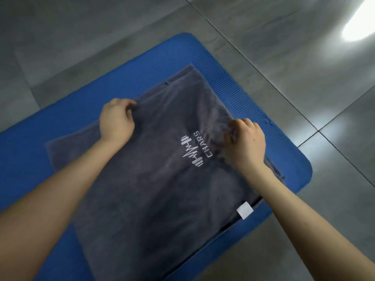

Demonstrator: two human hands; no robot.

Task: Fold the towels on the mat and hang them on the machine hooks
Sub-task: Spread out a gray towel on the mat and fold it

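White stitched "CHARS" beside a barbell-pulse logo [191, 151] on the grey towel [142, 199].

left forearm [67, 185], right forearm [300, 211] bare; small dark spot [254, 140] on back of right grip [246, 142]

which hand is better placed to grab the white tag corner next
Right, likely: the right hand pinches the towel on the white tag side; the left hand grips the opposite edge.

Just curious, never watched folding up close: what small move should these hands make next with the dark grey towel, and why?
Probably lift the pinched edge and draw it toward the near end, halving the dark grey towel. Both the left hand and right hand pinch its far edge, and it lies flat on the blue ribbed foam mat.
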